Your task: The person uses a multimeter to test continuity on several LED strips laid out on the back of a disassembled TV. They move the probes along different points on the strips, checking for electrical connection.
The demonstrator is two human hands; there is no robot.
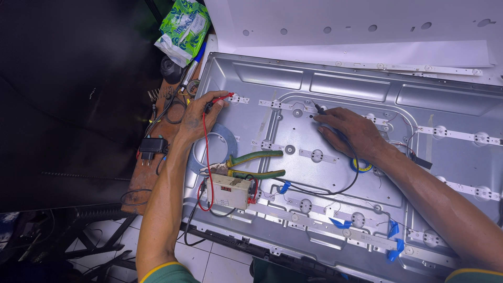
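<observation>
Nearest: two forearms over the panel (346, 99), a bare metal screen back with strips (456, 135) of round lenses laid in rows. Left hand (201, 116) curled shut round the red probe (222, 97), tip pressed to the left end of the top strip. Right hand (348, 131) lying flat and loosely closed, black probe (318, 109) pinched at the fingertips, tip down on the same strip further right. Red lead looping down to the tester (229, 191), a small white box with a lit red readout, resting on the panel's near left part. Pliers (257, 165) with green-yellow handles just beside it. Blue tape (394, 230) tabs along the lower strips.

Risks, as judged: probe tip skidding off its small pad, bridging contacts or scratching a lens; right wrist resting near thin wires, liable to tug them loose; red lead taut enough to drag the tester; metal pliers lying on the panel close to exposed contacts.

Surface: panel overhanging a brown desk (137, 181) at left, cluttered with cables, a black adapter (152, 145) and a green packet (184, 26). White sheet (356, 31) with holes behind the panel. White tiled floor (209, 262) below, dark surroundings to the left.
</observation>
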